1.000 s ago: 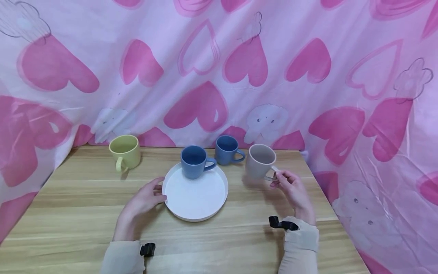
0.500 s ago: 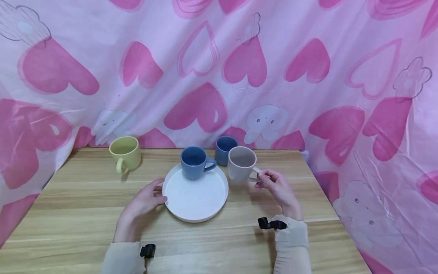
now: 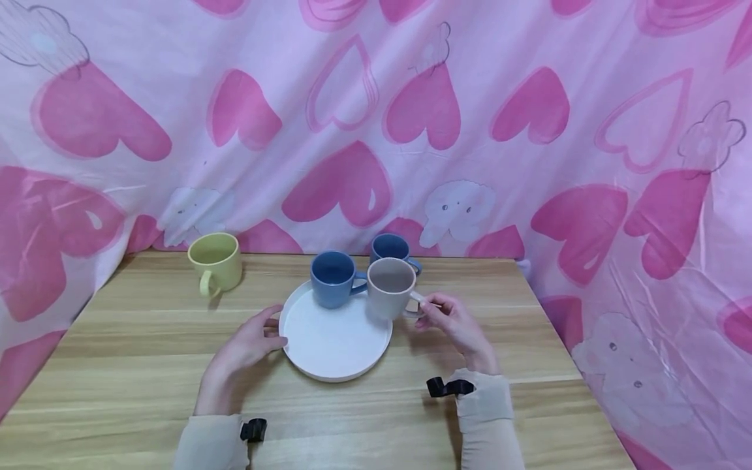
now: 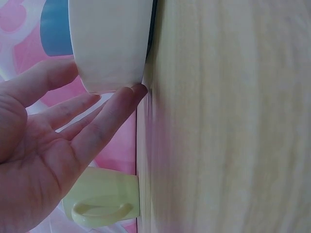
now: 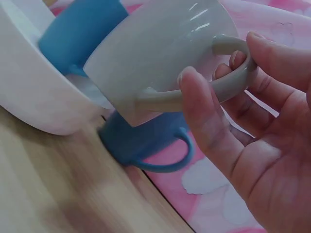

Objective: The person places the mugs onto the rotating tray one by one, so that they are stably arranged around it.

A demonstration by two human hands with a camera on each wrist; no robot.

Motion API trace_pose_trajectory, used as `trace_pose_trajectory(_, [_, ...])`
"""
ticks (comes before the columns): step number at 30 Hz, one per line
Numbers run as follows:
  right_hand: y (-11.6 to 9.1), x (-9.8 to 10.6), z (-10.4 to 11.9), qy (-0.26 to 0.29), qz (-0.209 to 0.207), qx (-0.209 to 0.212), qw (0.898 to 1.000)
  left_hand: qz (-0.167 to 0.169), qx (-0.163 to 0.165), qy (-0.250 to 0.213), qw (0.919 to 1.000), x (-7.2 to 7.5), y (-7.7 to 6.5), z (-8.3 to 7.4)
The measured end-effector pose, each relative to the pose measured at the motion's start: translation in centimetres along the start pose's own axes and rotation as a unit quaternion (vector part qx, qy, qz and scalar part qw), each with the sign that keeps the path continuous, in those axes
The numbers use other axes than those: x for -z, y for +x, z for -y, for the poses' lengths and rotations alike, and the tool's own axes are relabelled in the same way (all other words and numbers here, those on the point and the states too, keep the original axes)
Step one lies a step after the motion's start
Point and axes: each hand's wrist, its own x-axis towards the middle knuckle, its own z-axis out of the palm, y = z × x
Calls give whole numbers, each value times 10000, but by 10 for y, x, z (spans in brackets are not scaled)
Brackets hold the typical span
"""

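My right hand (image 3: 455, 326) pinches the handle of a grey-beige mug (image 3: 388, 297). The mug overlaps the right rim of a round white tray (image 3: 335, 346) in the head view. In the right wrist view, thumb and fingers close round its handle (image 5: 228, 85), and the mug hangs above the tabletop beside the tray's wall (image 5: 43, 102). On the tray's far part stands a blue mug (image 3: 331, 284). At the tray's left side my left hand (image 3: 247, 343) rests with spread, fairly straight fingers, fingertips touching its wall (image 4: 112, 48).
Another blue mug (image 3: 389, 247) stands behind the grey-beige one, partly hidden by it. A yellow-green mug (image 3: 220, 267) stands on the wooden table (image 3: 352, 424) at the back left. Pink heart-patterned cloth (image 3: 423, 111) hangs behind the table and along the right side.
My right hand has carried the grey-beige mug leftward and slightly nearer, from beside the back blue mug to over the tray's right rim. The left hand and tray have stayed in place.
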Motion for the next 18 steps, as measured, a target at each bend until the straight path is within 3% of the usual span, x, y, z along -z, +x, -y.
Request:
trace_pose_trajectory(6, [7,-13,-4,17,179,-191,9997,-23,147,98,9998,3,-2,1])
trace_pose_trajectory(18, [16,-30,-22,82,223,-486,9985,149,-195,20,9997,4,-1,1])
